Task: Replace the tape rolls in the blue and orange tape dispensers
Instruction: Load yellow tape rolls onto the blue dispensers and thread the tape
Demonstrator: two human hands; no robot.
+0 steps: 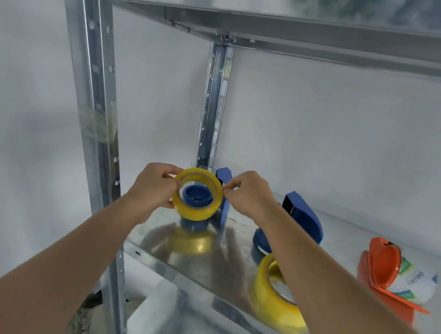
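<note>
**Yellow roll held over blue hub**

Head view: galvanised metal shelf (202,263) against a pale grey wall (341,131). Left hand (154,186) and right hand (249,194) pinching a thin yellow tape roll (197,215) around the blue dispenser hub (197,195). Blue cover (304,217) just right. Fuller yellow roll (272,302) near the front edge. Orange dispenser (384,265) farther right, holding a white printed roll (417,282).

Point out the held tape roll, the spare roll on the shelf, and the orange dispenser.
held tape roll (206,215), head view, lower yellow rim.
spare roll (277,310), head view, outer yellow side.
orange dispenser (383,261), head view, orange curved cover.
</note>
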